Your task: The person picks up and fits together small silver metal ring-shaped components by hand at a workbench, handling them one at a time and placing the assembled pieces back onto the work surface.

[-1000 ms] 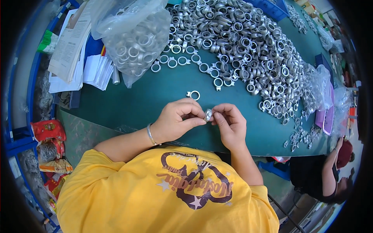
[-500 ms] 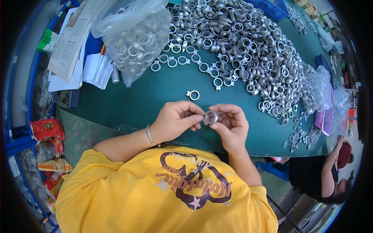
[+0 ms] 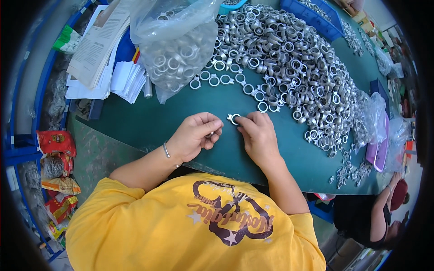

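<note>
A round silvery metal ring [image 3: 231,118] with a small lug lies on the green tabletop [image 3: 153,124], touched by the right hand's [image 3: 261,137] bunched fingertips; whether they grip it, I cannot tell. The left hand [image 3: 194,132] is curled, its contents unclear. Beyond are heaped metal rings [image 3: 294,58], a translucent bag [image 3: 181,54] and printed papers [image 3: 98,45]. Curved lettering marks the yellow shirt [image 3: 149,221].

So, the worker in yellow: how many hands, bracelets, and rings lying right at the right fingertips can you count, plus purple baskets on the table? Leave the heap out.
Left hand and right hand: 2
Bracelet: 1
Ring at the right fingertips: 1
Purple basket: 1
Total: 5
</note>
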`<state>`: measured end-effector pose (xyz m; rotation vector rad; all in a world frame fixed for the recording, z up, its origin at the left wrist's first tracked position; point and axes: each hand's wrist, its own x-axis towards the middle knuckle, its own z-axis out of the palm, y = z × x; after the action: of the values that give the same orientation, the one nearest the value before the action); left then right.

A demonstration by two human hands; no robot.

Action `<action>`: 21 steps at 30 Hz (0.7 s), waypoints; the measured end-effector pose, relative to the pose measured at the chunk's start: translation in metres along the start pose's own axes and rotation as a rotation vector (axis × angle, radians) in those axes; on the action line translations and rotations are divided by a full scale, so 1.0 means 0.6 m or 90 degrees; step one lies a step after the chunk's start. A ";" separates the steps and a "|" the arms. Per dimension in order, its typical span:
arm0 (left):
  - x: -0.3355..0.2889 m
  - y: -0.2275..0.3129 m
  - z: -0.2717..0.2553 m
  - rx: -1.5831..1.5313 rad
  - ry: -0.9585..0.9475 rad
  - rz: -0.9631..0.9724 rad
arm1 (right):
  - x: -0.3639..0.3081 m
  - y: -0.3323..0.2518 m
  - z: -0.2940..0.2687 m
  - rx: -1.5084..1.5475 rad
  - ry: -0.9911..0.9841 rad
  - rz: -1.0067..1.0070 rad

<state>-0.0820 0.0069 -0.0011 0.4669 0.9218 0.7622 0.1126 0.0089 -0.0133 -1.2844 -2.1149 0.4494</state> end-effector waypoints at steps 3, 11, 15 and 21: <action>0.002 -0.007 -0.004 0.092 0.000 0.059 | -0.009 0.004 0.005 -0.003 -0.008 0.021; 0.003 -0.005 0.022 0.141 -0.061 0.033 | -0.037 -0.016 -0.015 0.587 -0.059 0.299; 0.000 -0.006 0.036 0.199 -0.068 0.067 | -0.033 -0.020 -0.025 0.282 0.012 0.041; -0.005 -0.009 0.040 0.355 -0.084 0.178 | -0.050 -0.012 -0.009 0.423 0.073 0.115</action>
<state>-0.0609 0.0004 0.0099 1.1424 0.9509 0.7085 0.1217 -0.0209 -0.0148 -1.0670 -1.5530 1.0262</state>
